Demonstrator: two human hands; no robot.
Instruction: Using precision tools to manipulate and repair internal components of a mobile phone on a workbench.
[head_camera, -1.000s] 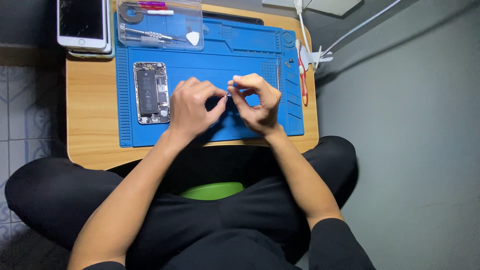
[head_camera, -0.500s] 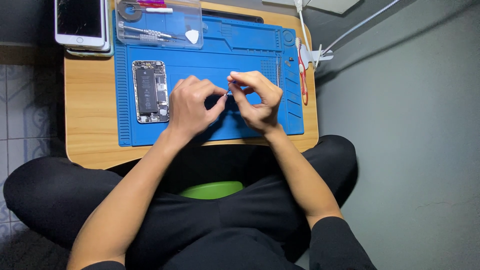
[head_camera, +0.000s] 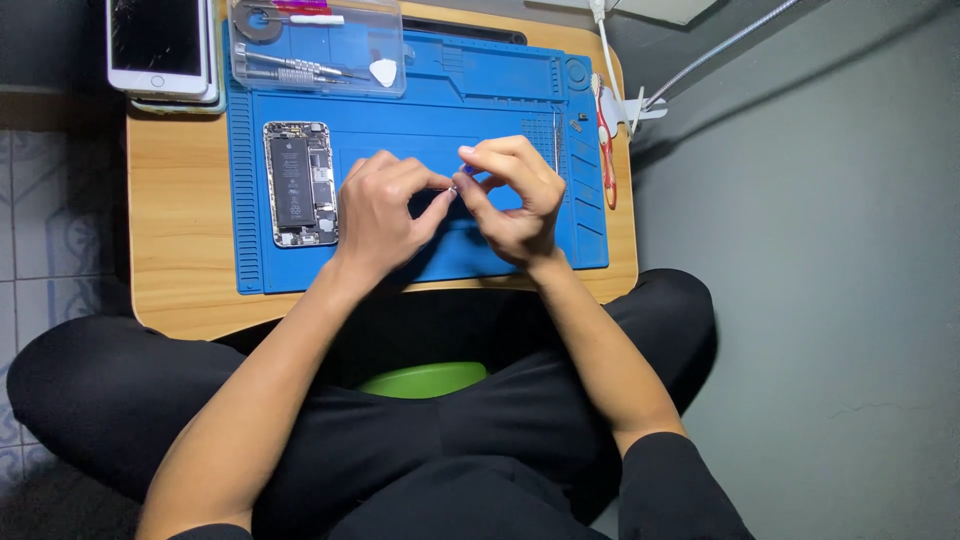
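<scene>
Pinching a very small metal part (head_camera: 455, 187) between them, the left hand (head_camera: 385, 212) and the right hand (head_camera: 510, 195) meet above the middle of the blue work mat (head_camera: 440, 255) — fingertips pressed together on the part, which is too small to identify. The opened phone (head_camera: 299, 183) lies on the mat just left of the left hand. A clear tool box (head_camera: 315, 45) sits at the mat's far edge, and red-handled tweezers (head_camera: 605, 150) lie on the right — apart from the hands.

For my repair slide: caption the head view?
Both hands pinch a tiny part over a blue mat.
</scene>
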